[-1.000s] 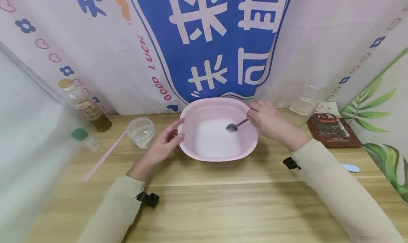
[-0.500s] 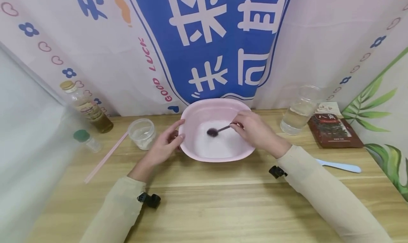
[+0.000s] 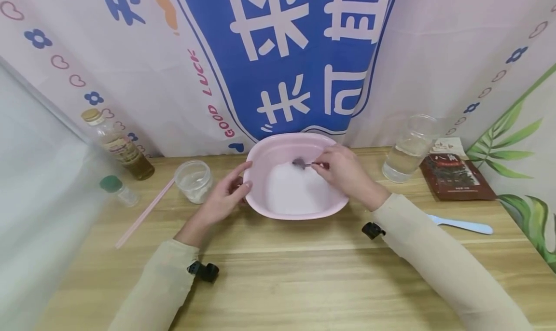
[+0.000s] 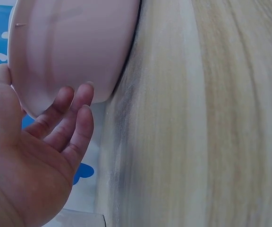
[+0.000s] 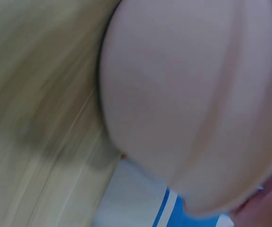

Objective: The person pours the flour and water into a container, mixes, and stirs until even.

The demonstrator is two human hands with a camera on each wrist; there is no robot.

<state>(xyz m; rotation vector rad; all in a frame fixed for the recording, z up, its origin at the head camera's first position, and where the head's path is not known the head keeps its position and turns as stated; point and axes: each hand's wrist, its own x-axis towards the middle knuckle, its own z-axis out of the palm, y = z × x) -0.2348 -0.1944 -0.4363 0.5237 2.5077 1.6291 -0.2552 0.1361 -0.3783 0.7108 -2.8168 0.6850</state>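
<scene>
Spoon (image 3: 299, 163) now shifting toward basin (image 3: 260, 150) far wall, pinched by right hand (image 3: 343, 169). Left hand (image 3: 223, 196), fingers straight, bracing basin's side. Stirring ongoing; next calling for sweeping back across.

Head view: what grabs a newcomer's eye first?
The pink basin at the table's middle, with white contents, flanked by both hands. The right hand pinches a small spoon inside it near the far wall, while the left hand rests straight fingers against its left outer wall. Behind hangs a big blue-and-white banner.

Long cream sleeves (image 3: 438, 254), bare hands, small black device clipped at each wrist (image 3: 372, 230)
</scene>
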